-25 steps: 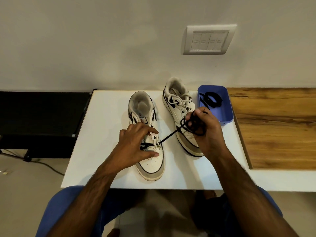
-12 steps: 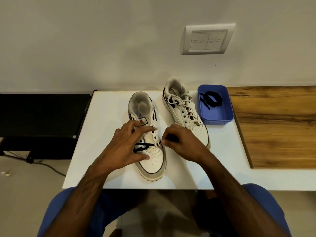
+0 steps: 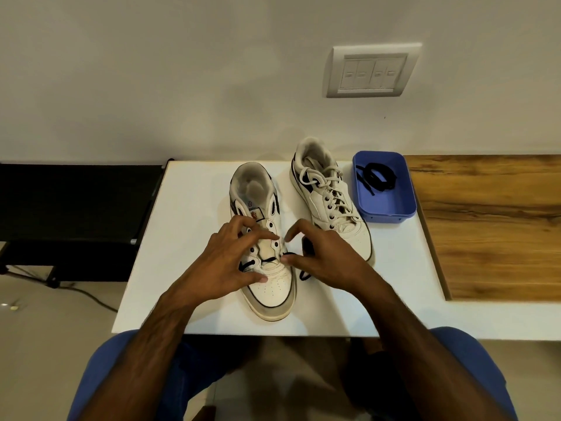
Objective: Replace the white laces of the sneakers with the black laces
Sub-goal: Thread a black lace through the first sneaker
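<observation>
our left hand (image 3: 226, 262) rests spread on the near sneaker (image 3: 267, 256) to steady it; our right hand (image 3: 326, 259) pinches the black lace (image 3: 306, 270) beside the lowest eyelets, for threading.

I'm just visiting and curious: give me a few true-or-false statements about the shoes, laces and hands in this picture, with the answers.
1. The right sneaker still has white laces. True.
2. The blue tray holds a white lace. False: a coiled black lace lies in it.
3. A black lace passes through the left sneaker's lowest eyelets. True.
4. The left hand rests on the wooden board. False: it is on the left sneaker.
5. The right hand reaches into the tray. False: it is beside the left sneaker.
</observation>
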A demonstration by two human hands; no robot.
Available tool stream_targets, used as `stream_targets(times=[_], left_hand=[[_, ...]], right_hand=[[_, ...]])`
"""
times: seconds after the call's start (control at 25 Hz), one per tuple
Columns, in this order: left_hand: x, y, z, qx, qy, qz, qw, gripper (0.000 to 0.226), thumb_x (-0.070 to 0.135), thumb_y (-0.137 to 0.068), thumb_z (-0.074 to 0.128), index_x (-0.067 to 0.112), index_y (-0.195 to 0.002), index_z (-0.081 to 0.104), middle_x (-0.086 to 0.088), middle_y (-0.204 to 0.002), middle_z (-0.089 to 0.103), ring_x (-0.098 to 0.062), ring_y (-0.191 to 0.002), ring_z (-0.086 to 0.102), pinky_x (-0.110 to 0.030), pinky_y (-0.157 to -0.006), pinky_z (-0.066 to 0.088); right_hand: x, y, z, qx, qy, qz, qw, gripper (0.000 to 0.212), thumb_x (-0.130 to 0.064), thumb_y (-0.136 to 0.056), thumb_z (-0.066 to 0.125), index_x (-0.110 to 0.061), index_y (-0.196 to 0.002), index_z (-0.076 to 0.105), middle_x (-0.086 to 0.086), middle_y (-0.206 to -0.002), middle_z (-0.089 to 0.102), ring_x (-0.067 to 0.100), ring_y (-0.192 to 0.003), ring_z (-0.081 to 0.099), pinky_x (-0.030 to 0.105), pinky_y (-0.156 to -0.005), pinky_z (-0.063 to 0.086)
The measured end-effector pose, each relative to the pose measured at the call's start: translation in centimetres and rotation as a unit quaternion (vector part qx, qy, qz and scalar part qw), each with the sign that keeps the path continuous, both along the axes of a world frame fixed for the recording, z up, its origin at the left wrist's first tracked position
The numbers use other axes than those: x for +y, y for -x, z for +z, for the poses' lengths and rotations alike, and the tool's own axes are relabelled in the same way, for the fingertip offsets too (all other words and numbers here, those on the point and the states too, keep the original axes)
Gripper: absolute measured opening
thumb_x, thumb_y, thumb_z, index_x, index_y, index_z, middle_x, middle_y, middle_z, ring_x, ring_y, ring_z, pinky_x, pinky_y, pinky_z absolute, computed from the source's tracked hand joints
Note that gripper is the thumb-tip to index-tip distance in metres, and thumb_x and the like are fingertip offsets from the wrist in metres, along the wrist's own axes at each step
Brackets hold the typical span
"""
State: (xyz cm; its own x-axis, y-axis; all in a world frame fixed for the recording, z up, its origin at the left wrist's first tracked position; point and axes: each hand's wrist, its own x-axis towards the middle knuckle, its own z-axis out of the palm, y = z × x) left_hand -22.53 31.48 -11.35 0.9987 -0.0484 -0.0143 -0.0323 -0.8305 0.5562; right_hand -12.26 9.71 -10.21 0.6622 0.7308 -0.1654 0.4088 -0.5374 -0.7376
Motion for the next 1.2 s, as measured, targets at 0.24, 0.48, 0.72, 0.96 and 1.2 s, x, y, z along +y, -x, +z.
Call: stream_targets(times=[0.24,0.48,0.72,0.96,1.2], left_hand=[[0.9,0.7,0.3,-0.009,-0.011,0.048,0.999,0.046,0.038,-0.077,0.086,0.030,-0.101,0.047,0.016,-0.103,0.045,-0.006,-0.084,0.056,-0.027,-0.067,0.051],[1.2,0.9,0.5,0.024,-0.030,0.048,0.998,0.028,0.037,-0.084,0.079,0.029,-0.095,0.055,0.016,-0.081,0.063,-0.007,-0.076,0.061,-0.029,-0.067,0.050],[1.2,1.5,1.6,0.068,-0.016,0.063,0.996,0.019,0.020,-0.093,0.072,0.028,-0.100,0.056,0.010,-0.072,0.064,-0.012,-0.073,0.063,-0.026,-0.070,0.046],[0.6,1.5,2.8,0.069,-0.158,0.070,0.982,0.011,0.022,-0.101,0.058,0.026,-0.111,0.056,0.013,-0.086,0.057,-0.014,-0.088,0.058,-0.034,-0.095,0.034],[2.4,3.6,4.4,0.128,0.187,0.119,0.967,0.017,0.011,-0.100,0.059,0.025,-0.106,0.052,0.001,-0.061,0.057,-0.010,-0.061,0.052,-0.026,-0.066,0.044]], right_hand=[[0.3,-0.5,-0.7,0.023,-0.043,0.032,0.998,0.011,-0.025,-0.092,0.071,-0.016,-0.087,0.068,-0.003,-0.087,0.059,0.009,-0.078,0.057,0.028,-0.073,0.047],[0.1,-0.7,-0.1,0.186,-0.086,-0.045,0.978,0.016,-0.017,-0.095,0.065,-0.013,-0.080,0.063,0.001,-0.094,0.075,0.009,-0.084,0.067,0.020,-0.076,0.049],[0.6,-0.3,-0.2,0.053,-0.013,-0.052,0.997,0.020,-0.030,-0.097,0.063,-0.016,-0.084,0.064,-0.003,-0.072,0.066,0.006,-0.063,0.058,0.025,-0.062,0.046],[0.0,-0.8,0.6,0.033,0.013,-0.037,0.999,0.025,-0.037,-0.095,0.063,-0.022,-0.076,0.062,-0.004,-0.071,0.063,0.009,-0.065,0.054,0.032,-0.066,0.044],[-1.0,-1.5,1.4,-0.076,-0.072,-0.091,0.990,0.014,-0.034,-0.093,0.068,-0.021,-0.095,0.066,-0.006,-0.102,0.056,0.010,-0.091,0.055,0.028,-0.080,0.044]])
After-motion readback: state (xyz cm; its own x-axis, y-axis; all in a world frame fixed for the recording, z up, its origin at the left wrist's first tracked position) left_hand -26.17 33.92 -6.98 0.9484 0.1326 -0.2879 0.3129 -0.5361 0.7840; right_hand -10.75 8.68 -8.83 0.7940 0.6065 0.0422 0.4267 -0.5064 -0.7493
